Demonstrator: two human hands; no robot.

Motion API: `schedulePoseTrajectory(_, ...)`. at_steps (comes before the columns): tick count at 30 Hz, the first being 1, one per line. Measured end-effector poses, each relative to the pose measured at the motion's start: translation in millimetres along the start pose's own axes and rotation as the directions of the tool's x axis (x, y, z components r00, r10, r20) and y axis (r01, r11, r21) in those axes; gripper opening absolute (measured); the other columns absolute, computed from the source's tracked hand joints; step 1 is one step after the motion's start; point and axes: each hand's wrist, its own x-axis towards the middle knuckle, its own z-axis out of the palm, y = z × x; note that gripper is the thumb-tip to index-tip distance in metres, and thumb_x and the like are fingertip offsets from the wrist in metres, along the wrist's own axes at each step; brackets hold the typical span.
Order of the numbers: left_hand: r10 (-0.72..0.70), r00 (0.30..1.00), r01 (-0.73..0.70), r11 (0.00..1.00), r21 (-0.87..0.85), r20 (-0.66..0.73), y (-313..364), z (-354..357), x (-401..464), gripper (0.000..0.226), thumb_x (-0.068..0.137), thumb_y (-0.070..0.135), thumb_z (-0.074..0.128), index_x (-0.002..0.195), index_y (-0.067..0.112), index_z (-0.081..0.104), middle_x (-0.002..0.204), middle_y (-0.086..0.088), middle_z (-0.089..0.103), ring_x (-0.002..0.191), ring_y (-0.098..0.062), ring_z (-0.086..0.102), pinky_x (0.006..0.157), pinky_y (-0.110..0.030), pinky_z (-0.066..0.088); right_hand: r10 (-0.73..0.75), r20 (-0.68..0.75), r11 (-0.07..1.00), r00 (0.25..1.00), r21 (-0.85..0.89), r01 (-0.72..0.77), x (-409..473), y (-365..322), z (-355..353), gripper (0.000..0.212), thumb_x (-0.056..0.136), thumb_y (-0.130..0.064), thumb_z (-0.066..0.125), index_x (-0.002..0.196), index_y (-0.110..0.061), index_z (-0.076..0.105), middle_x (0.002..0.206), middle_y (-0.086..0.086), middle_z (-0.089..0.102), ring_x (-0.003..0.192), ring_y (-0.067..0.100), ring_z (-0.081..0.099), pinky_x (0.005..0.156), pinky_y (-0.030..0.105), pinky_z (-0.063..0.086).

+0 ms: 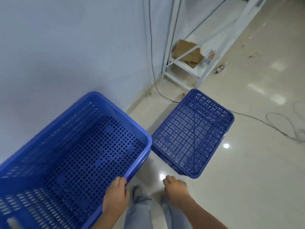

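Crates of blue plastic fill the head view, two of them. The large perforated crate takes up the lower left, close under the camera and beside the pale wall; it sits tilted, and its near left part runs out of the picture, so what bears it cannot be told. The left hand grips the crate's near right rim, its fingers curled together over the edge and the thumb hidden. The right hand hangs free above the floor, a little blurred, its fingers loosely bent and close together, holding nothing and touching nothing. Just beyond it the smaller crate lies flat on the floor, with a grid of ribs facing up, its near left corner just beside the far right corner of the large crate; whether the two touch cannot be told. Pale trouser legs show between the two hands. Farther along the foot of the wall stands a white metal frame with pieces of cardboard on it, and a thin cable trails across the floor to the right of the smaller crate.
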Motion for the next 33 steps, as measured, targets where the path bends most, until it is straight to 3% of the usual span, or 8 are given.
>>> schedulePoseTrajectory(1,0.074,0.997,-0.075,0.997,0.032,0.017,19.3,0.8,4.6,0.021,0.077,0.018,0.071,0.094,0.019,0.058,0.088,0.005,0.054,0.068,-0.012,0.053,0.054,-0.018,0.034,0.060,0.049,0.998,0.997,0.024,-0.061,-8.9,19.1,-1.4,0.032,0.050,-0.034,0.078,0.077,-0.018,0.071,0.082,0.000,0.066,0.071,0.016,0.068,0.054,0.026,0.052)
schedulePoseTrajectory(3,0.136,0.988,-0.141,0.988,0.067,0.069,59.3,3.3,12.6,0.025,0.093,0.026,0.049,0.117,0.020,0.050,0.115,0.003,0.053,0.093,-0.013,0.054,0.069,-0.020,0.033,0.218,0.054,0.970,0.974,0.094,-0.222,-20.2,54.9,4.6,0.031,0.088,-0.020,0.049,0.117,-0.012,0.057,0.121,0.008,0.056,0.111,0.026,0.058,0.087,0.037,0.048)
schedulePoseTrajectory(5,0.191,0.967,-0.208,0.973,0.095,0.166,96.9,9.1,20.9,0.030,0.095,0.029,0.040,0.123,0.020,0.046,0.121,0.003,0.049,0.104,-0.015,0.052,0.074,-0.023,0.031,0.300,0.070,0.927,0.951,0.214,-0.308,-30.6,85.5,5.5,0.035,0.095,-0.015,0.034,0.127,-0.012,0.047,0.134,0.007,0.047,0.124,0.025,0.048,0.096,0.037,0.042)
schedulePoseTrajectory(8,0.184,0.930,-0.244,0.956,0.160,0.317,144.5,23.4,34.9,0.032,0.092,0.032,0.041,0.120,0.017,0.048,0.117,0.000,0.051,0.097,-0.017,0.050,0.080,-0.030,0.038,0.343,0.060,0.886,0.937,0.311,-0.344,-42.1,130.1,5.5,0.040,0.095,-0.016,0.034,0.134,-0.012,0.043,0.141,0.005,0.043,0.129,0.024,0.043,0.099,0.034,0.041)
schedulePoseTrajectory(11,0.109,0.898,-0.214,0.955,0.205,0.427,186.6,43.6,54.2,0.039,0.093,0.036,0.041,0.125,0.016,0.047,0.132,-0.005,0.051,0.118,-0.023,0.052,0.094,-0.033,0.040,0.429,0.075,0.807,0.900,0.417,-0.419,-43.5,175.9,11.0,0.041,0.096,-0.018,0.034,0.136,-0.013,0.042,0.138,0.005,0.045,0.128,0.023,0.043,0.099,0.034,0.042)
schedulePoseTrajectory(18,0.153,0.891,-0.225,0.967,0.122,0.428,273.9,81.2,112.3,0.063,0.094,0.038,0.042,0.152,0.024,0.020,0.158,0.002,0.027,0.140,-0.019,0.034,0.110,-0.030,0.030,0.527,0.125,0.601,0.841,0.645,-0.472,-19.1,275.6,39.5,0.036,0.099,-0.022,0.032,0.130,-0.010,0.046,0.135,0.008,0.047,0.126,0.024,0.046,0.097,0.030,0.040)
schedulePoseTrajectory(22,0.154,0.907,-0.206,0.974,0.094,0.393,301.6,100.9,155.2,0.059,0.095,0.038,0.044,0.150,0.023,0.026,0.155,0.005,0.031,0.140,-0.016,0.033,0.109,-0.028,0.030,0.554,0.156,0.511,0.818,0.712,-0.482,4.3,321.3,58.5,0.039,0.099,-0.021,0.032,0.134,-0.008,0.044,0.138,0.010,0.046,0.128,0.025,0.046,0.100,0.030,0.039)
schedulePoseTrajectory(33,0.161,0.919,-0.325,0.826,0.461,0.361,320.4,131.6,302.5,0.070,0.097,0.049,0.034,0.154,0.017,0.010,0.162,-0.002,0.013,0.148,-0.018,0.015,0.119,-0.037,0.019,0.574,0.150,0.551,0.805,0.656,-0.515,84.4,390.1,74.7,0.051,0.100,-0.025,0.031,0.149,-0.012,0.024,0.153,0.006,0.033,0.137,0.024,0.035,0.105,0.035,0.037)
